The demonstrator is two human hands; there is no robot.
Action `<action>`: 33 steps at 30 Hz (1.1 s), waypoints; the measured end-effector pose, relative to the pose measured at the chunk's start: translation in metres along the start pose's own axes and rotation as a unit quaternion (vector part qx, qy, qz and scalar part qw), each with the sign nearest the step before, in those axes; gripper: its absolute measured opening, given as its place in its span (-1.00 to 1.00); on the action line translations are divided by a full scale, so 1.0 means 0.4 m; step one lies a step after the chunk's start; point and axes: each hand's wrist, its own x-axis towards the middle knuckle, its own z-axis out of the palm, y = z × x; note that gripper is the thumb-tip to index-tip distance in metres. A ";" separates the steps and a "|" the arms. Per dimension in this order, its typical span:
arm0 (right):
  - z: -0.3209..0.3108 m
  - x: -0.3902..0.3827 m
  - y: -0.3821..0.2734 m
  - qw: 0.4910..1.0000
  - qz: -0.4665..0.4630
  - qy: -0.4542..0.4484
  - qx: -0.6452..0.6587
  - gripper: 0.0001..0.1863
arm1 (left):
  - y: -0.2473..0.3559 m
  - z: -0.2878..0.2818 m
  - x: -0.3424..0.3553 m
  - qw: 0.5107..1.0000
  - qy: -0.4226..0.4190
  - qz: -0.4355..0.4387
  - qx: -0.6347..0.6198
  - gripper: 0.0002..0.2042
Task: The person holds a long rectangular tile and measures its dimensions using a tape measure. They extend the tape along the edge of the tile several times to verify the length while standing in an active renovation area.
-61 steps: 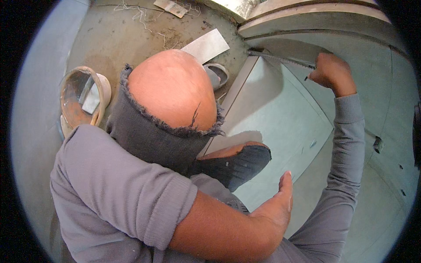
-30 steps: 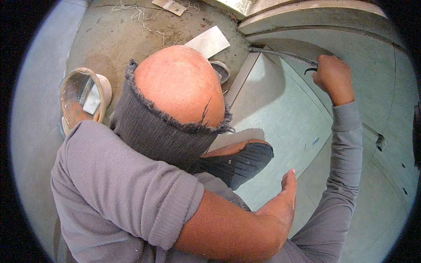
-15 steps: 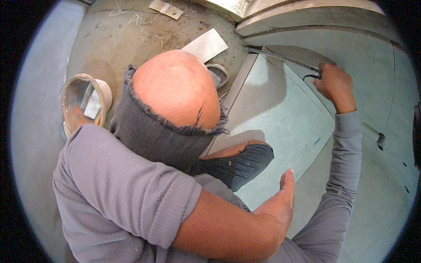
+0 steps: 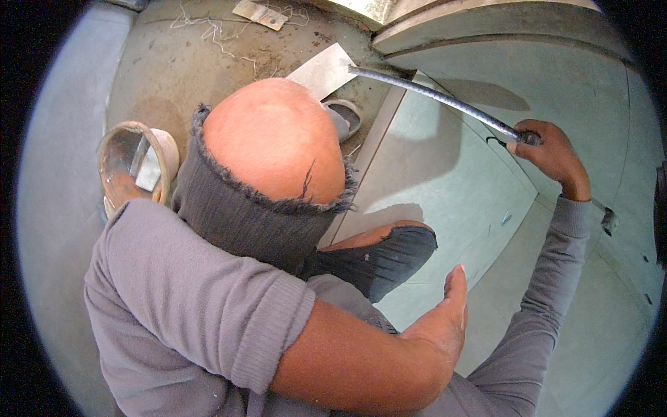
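My right hand [image 4: 552, 156] is closed round the dark case of a tape measure [image 4: 434, 96], and a black strap loop hangs beside its fingers. The drawn-out blade slants over the far corner of a large pale tile [image 4: 458, 181]. Its far end appears in front of a white rectangular tile piece [image 4: 323, 71]; whether they touch cannot be told. My left hand [image 4: 445, 306] is seen edge-on near my foot, one digit stretched out and nothing visible in it. Its other fingers are hidden.
At left stands a bucket [image 4: 104, 167] with a pale flat piece inside. My bent knee [image 4: 278, 139] blocks the middle, and my dark-covered foot [image 4: 379, 260] rests on the tile. Beyond lie a grey round-ended object [image 4: 345, 115], a board [image 4: 260, 14] and loose string [image 4: 208, 28]. A tiled wall [image 4: 590, 90] rises at right.
My right hand has moved right and slightly nearer. The tape blade has swung away from the tile's far edge, and its end now overlaps the white piece. My left hand has barely moved.
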 end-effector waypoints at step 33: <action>0.042 -0.097 0.065 0.996 0.071 -0.020 0.050 -0.59 | 0.006 -0.010 0.008 0.997 -0.068 -0.007 0.034 -0.27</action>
